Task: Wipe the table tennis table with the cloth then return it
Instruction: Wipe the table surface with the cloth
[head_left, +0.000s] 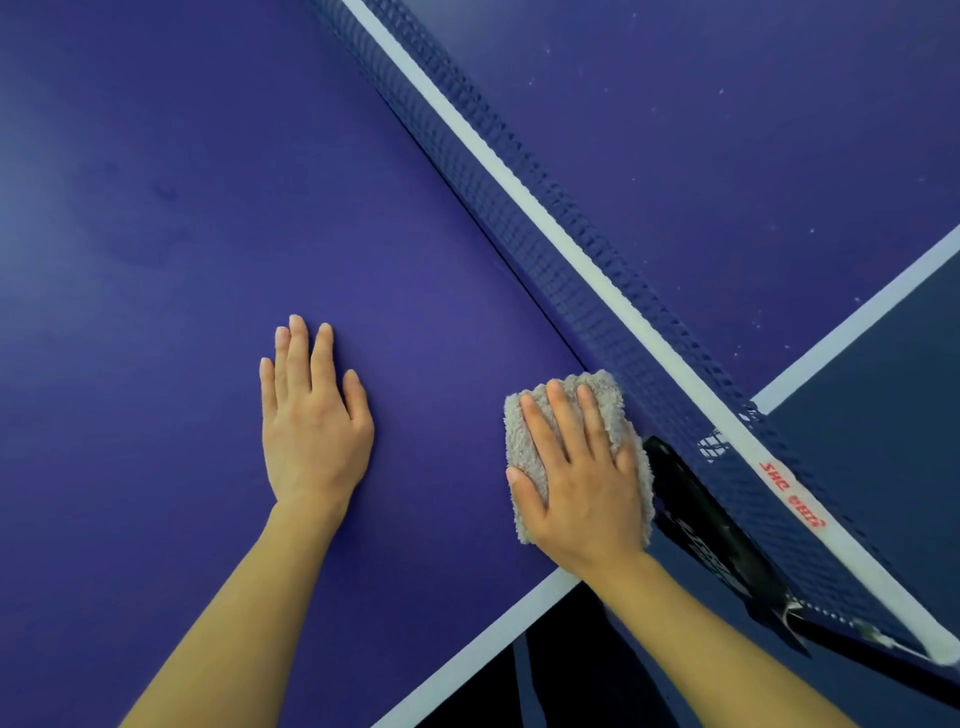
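Two hands: both on the near half of the desk (182, 234), well apart from each other.
Left hand (311, 431): lies palm down on bare surface, fingers (298, 353) straight and close together, holding nothing; reads as a brace.
Right hand (582, 478): presses flat on the cloth, fingers (563, 426) extended and slightly spread across it, thumb laid along its left edge; no curl round it to be seen.
Cloth (610, 395): grey, nubby, folded into a thick pad; sits under the right hand at the corner of the near half, touching the foot of the net (571, 249), just beside the black net clamp (696, 509), near the white side line (493, 634).
Step in hand: wiping, judged from the pressing palm; pad sits at the net end of a stroke, direction not readable.
Progress: probably partial; pale specks (722, 91) show on the far half beyond the net, while the near half looks even; return of the cloth not yet done.
Next move calls for: steady downward pressure while drawing the pad away from the net, clear of mesh and clamp to avoid snagging the pile; afterwards, a reach over or round the net for the speckled half.
Cannot tell: where the cloth belongs; no home spot in view.
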